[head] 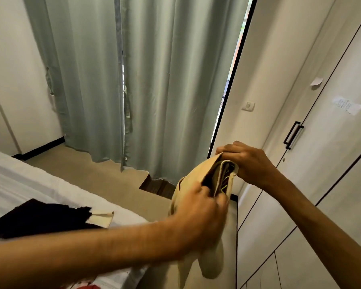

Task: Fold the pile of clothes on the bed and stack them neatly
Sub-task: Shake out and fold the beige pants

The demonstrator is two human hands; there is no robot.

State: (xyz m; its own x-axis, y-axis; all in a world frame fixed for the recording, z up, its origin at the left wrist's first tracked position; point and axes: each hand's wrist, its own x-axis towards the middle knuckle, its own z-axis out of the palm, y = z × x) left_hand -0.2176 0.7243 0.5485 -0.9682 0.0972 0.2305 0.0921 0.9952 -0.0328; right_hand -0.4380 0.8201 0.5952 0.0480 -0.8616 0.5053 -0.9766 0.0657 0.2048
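A cream garment [212,258] hangs in the air past the bed's corner, its top opening spread and a dark lining with green stitching showing inside. My right hand [246,161] pinches the far edge of that opening. My left hand [198,211] grips the near edge, blurred by motion. The lower part of the garment dangles below my left wrist. On the white bed [19,180] at the left lies a folded black garment [40,217] on top of a cream one [102,217], whose corner sticks out.
Pale green curtains [117,80] cover the window ahead, with beige floor between them and the bed. A white wardrobe with a black handle [293,134] fills the right side. Something red [90,286] peeks in at the bottom edge. A brown object [158,186] sits on the floor.
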